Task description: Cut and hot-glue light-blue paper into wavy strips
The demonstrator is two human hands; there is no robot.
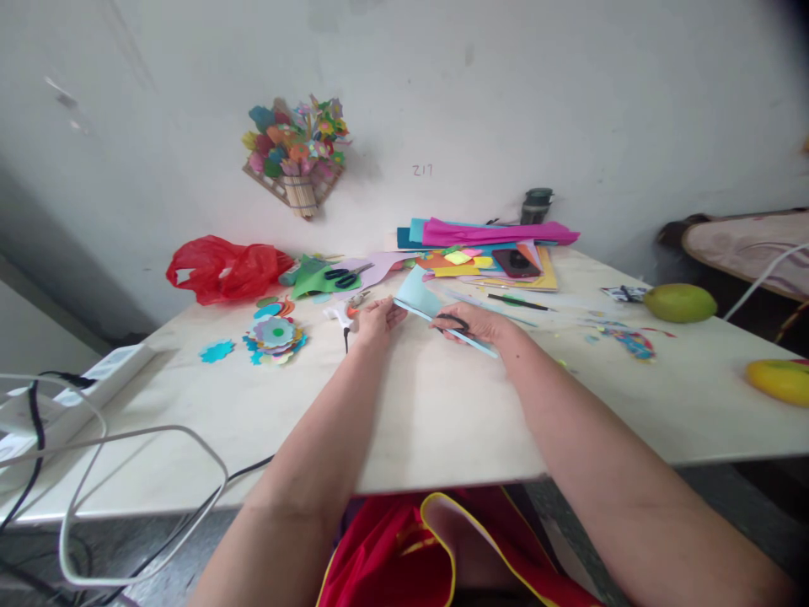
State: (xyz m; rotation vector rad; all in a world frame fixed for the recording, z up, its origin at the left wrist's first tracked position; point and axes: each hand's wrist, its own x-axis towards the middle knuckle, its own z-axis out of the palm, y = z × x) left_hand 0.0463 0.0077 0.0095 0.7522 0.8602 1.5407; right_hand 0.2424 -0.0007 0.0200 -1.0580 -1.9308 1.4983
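Note:
A light blue sheet of paper [417, 293] is held above the middle of the table between my hands. My left hand [381, 320] pinches its left edge. My right hand [477, 324] is closed round the black handles of a pair of scissors [453, 319], whose blades are mostly hidden at the paper. Below the right fingers a narrow light blue strip [477, 343] sticks out along the paper's lower edge. Close to my left hand lies a white glue gun [341, 315] with a black cord. A second pair of scissors [346, 276] rests on green paper farther back.
Cut paper flowers [276, 334] are stacked at left, near a blue cutout [216, 351] and a red plastic bag [227, 268]. Coloured sheets [499, 233] and a phone [517, 263] lie behind. A green mango [681, 302] is at right; a power strip [94, 396] with cables at left.

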